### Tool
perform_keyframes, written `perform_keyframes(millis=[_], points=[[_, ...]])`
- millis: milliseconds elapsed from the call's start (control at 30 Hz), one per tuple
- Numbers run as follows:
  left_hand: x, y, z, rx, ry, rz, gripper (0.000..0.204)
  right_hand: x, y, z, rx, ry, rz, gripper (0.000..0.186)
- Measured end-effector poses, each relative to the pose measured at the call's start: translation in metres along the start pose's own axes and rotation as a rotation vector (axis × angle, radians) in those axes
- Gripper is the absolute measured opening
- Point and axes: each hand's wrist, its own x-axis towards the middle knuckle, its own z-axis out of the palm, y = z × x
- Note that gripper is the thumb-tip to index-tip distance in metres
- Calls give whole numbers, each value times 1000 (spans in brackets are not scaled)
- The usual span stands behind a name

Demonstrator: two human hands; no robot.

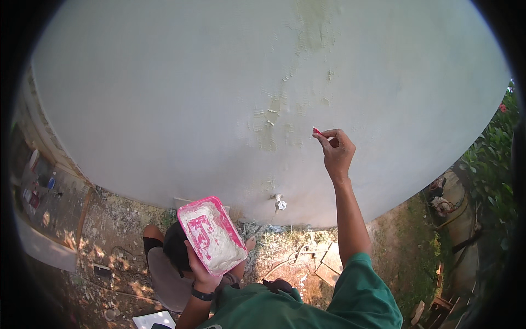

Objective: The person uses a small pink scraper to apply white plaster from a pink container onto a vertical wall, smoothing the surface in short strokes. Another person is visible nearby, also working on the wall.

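My left hand (203,278) grips the lower left side of a pink rectangular tray (186,209), which is tilted so its inside shows. White paste (229,249) coats most of the tray, with a bare pink patch near its middle. My right hand (339,153) is raised close to a pale wall (181,109), thumb and fingers pinching a small red scraper-like piece (316,131). White stuff shows on the tip of that piece. Left of it, the wall carries rough yellowish patches (267,137) of paste. I cannot tell whether the piece touches the wall.
A white tap (280,203) juts from the lower wall. Another person (170,279) crouches below, partly behind the tray. Boards (330,264) and a hose lie on the ground to the right. Green plants (487,159) grow at the right edge, and a white flat panel (154,320) lies lower left.
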Motion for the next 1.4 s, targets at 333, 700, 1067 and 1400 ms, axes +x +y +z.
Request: perform_keyframes(millis=[333,700,1067,1400], points=[[26,8,-16,-41,-34,0,80,25,-22,22,-3,-48,-35,19],[30,1,-38,-105,10,80,74,41,-31,47,116,-106,-81,18],[28,5,-42,25,-11,200,68,16,-3,30,61,-173,-23,20],[18,-22,-25,-16,-34,218,69,-9,38,-34,88,-134,14,19]])
